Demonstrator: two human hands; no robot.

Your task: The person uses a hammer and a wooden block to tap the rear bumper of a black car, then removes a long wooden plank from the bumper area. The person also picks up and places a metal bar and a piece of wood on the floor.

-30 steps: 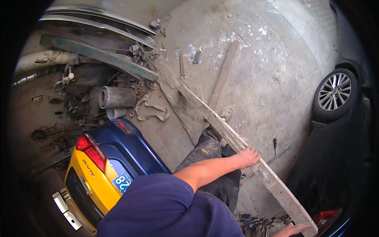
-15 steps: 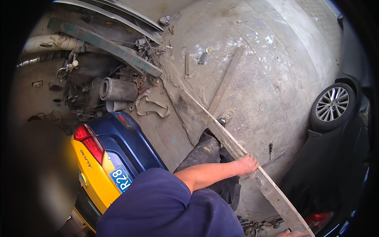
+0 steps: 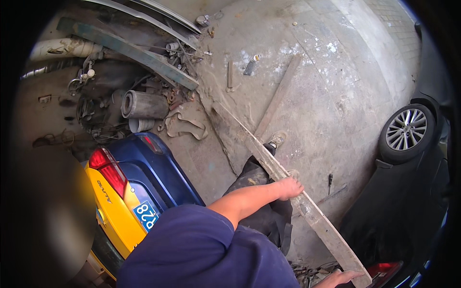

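A long, dirty wooden plank (image 3: 319, 221) slants from the middle of the floor down to the lower right, across the front of my legs. My left hand (image 3: 290, 187) is closed over its upper edge around the middle of its length. At the near end, by the lower edge of the view, my right hand (image 3: 340, 277) grips the same plank, its fingers on the wood. The far end of the plank lies close to or on the concrete; I cannot tell which. My shoe (image 3: 277, 139) shows just beyond the plank.
A yellow and blue car (image 3: 115, 192) stands at left, a black car (image 3: 408, 192) at right. Another flat board (image 3: 278, 96) lies ahead, with a screwdriver-like tool (image 3: 330, 180) to the right. Pipes, a cylindrical filter (image 3: 146, 105) and a green beam (image 3: 129, 53) clutter the far left.
The plank has shifted slightly toward the far left, its near end rising further into view. Both hands have moved with it, and more of my right hand now shows.
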